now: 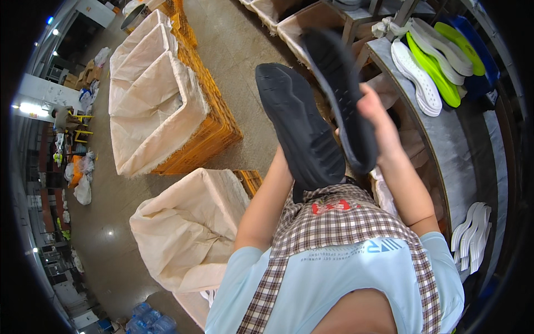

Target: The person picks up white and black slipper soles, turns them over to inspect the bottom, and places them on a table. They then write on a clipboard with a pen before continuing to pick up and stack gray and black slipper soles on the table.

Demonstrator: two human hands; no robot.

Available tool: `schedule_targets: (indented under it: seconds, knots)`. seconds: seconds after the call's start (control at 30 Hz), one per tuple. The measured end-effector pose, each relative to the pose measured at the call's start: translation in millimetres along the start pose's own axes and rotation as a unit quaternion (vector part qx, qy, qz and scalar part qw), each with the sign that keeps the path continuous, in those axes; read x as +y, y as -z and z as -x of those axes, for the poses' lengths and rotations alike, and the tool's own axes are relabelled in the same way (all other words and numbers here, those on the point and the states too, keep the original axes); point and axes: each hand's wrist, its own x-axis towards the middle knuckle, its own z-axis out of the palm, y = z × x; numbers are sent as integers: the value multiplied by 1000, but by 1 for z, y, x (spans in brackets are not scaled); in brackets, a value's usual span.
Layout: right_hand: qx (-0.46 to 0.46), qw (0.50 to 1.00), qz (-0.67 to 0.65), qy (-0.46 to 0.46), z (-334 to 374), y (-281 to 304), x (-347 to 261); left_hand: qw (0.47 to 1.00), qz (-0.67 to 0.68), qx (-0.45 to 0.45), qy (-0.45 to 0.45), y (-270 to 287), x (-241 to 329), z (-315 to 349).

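Observation:
Two black shoe soles are held up in front of my apron. The left sole (297, 119) shows its ridged, wavy outer side. My left hand (282, 161) is behind this sole and mostly hidden by it, with the wrist showing at its edge. My right hand (374, 111) is closed round the outer edge of the other sole (342, 92), which stands tilted beside the first. Small holes dot that sole's face, and its upper end is blurred. A dark bit shows under the left sole's lower end; I cannot tell what it is.
Orange crates (208, 131) with cloth liners stand to the left, one cloth-lined bin (189, 222) close to my left arm. On the right runs a grey bench (439, 145) with white soles (414, 78), green soles (431, 69) and a white stack (471, 236).

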Motion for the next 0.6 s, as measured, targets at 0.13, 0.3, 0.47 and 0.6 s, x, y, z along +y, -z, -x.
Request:
schedule_targets:
  seconds: [0.13, 0.3, 0.47, 0.6]
  knots:
    - [-47, 953, -298, -35, -3, 13, -15, 936, 220, -248, 120, 18, -1, 8]
    - [-44, 956, -285, -46, -2, 21, -4, 925, 232, -266, 142, 6, 0, 9]
    - [-6, 985, 169, 46, -3, 8, 30, 961, -189, 69, -192, -21, -9, -3]
    - [-23, 995, 94, 13, -4, 15, 41, 959, -237, 98, -123, -29, -2, -2]
